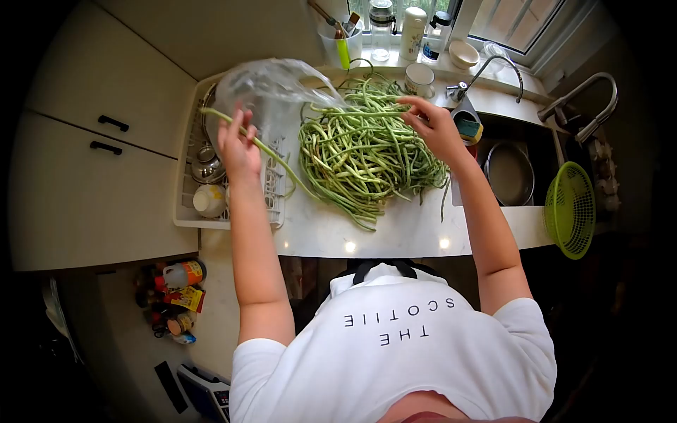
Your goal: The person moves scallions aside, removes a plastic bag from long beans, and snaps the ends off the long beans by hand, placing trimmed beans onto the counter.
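A big tangled heap of long green beans [367,148] lies on the white counter [402,229]. My left hand [240,141] is raised over the dish rack, to the left of the heap, with one long bean [282,163] held between its fingers; the bean slants down toward the heap's lower left side. My right hand [429,125] hovers at the heap's upper right edge, its fingers apart and bent, with nothing visible in them. A clear plastic bag [278,84] lies crumpled behind my left hand, reaching to the back of the heap.
A white dish rack [185,211] holds a cup and metal ware at left. To the right are a sink with a metal pan [509,174], a faucet [520,77] and a green basket [571,210]. A mug [419,77] and bottles stand behind.
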{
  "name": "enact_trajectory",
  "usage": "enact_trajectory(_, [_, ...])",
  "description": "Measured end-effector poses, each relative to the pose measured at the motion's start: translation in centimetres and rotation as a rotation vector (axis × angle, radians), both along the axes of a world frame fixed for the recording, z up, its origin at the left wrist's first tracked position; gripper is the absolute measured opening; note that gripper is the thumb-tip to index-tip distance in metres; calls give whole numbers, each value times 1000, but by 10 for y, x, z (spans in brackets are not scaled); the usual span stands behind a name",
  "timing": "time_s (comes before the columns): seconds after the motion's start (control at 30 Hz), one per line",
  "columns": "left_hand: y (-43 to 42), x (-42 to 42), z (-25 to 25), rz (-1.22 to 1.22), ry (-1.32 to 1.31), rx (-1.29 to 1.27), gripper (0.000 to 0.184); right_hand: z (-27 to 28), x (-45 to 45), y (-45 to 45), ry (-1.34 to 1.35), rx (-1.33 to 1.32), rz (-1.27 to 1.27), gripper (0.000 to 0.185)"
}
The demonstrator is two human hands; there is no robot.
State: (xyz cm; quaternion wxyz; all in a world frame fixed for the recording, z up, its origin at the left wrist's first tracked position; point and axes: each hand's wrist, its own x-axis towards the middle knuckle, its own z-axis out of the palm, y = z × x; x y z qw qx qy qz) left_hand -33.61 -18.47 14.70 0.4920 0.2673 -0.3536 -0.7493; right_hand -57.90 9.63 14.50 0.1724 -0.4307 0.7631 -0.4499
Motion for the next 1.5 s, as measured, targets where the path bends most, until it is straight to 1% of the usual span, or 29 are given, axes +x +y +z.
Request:
enact_trajectory(0.03, [-6,-5,18,-20,14,-26,32,10,1,-1,6,-4,1,21])
enact_trajectory(0.1, [-9,-9,35,-38,31,-55,28,27,4,-2,-318,-348,99,24])
enact_trajectory(0.13, [-9,-10,39,-146,19,-137,26,46,9,1,-299,-438,133,23])
enact_trajectory(0.2, [-1,-14,49,-331,-40,-292,29,81,13,7,-351,-476,121,26])
enact_trajectory(0.27, [21,-22,61,-358,-111,-328,31,110,13,17,-392,-466,123,26])
enact_trajectory(0.33, [44,-28,80,-354,-237,-385,36,135,5,33,-796,-653,467,31])
enact_trajectory(0.37, [47,-26,90,-353,-237,-388,36,147,-3,42,-839,-682,611,37])
enact_trajectory(0.43, [54,-24,107,-434,-71,-445,37,174,-1,53,-879,-683,682,46])
enact_trajectory(0.47, [59,-24,117,-516,55,-389,40,174,-1,53,-877,-686,684,46])
enact_trajectory(0.53, [79,-26,128,-588,154,-366,41,168,-1,48,-592,-696,708,48])
enact_trajectory(0.57, [89,-27,131,-659,252,-339,43,157,6,46,-619,-683,577,41])
enact_trajectory(0.63, [110,-31,111,-672,131,-380,51,132,28,37,-637,-628,590,25])
enact_trajectory(0.7, [137,-36,93,-674,34,-375,53,92,49,25,-422,-386,330,19])
enact_trajectory(0.77, [155,-41,74,-652,18,-377,53,41,61,9,-10,-504,329,21])
enact_trajectory(0.83, [165,-40,61,-717,-23,-330,53,25,82,15,-436,-368,294,23])
enact_trajectory(0.87, [173,-39,58,-710,-15,-211,52,19,88,18,-439,-375,294,23])
enact_trajectory(0.93, [172,-38,53,-729,19,-159,52,11,97,23,-400,-228,317,22])
enact_trajectory(0.97, [170,-37,49,-749,57,-105,51,10,99,25,-404,-231,318,22])
enact_trajectory(1.03, [168,-35,45,-748,52,-106,49,11,102,28,-360,-192,292,22])
enact_trajectory(1.1, [172,-32,45,-749,61,-4,44,7,104,30,-379,-187,275,20])
enact_trajectory(1.2, [172,-32,30,-772,130,-17,40,1,104,30,-396,-200,262,18])
enact_trajectory(1.23, [172,-31,30,-773,129,-17,40,1,102,28,-162,-311,257,14])
enact_trajectory(1.27, [174,-29,32,-725,-18,-118,38,2,100,27,75,-419,247,12])
enact_trajectory(1.3, [175,-28,34,-678,-162,-218,36,5,99,27,75,-419,241,12])
enact_trajectory(1.33, [177,-27,34,-687,-161,-218,36,11,97,29,83,-519,97,12])
enact_trajectory(1.37, [180,-25,32,-626,-337,-341,36,19,94,32,92,-613,-50,14])
enact_trajectory(1.4, [183,-24,31,-561,-511,-464,36,33,89,36,218,-652,-40,19])
enact_trajectory(1.43, [186,-24,30,-573,-509,-459,36,52,87,40,308,-621,17,19])
enact_trajectory(1.5, [191,-24,29,-402,-780,-842,32,71,85,39,499,-588,58,21])
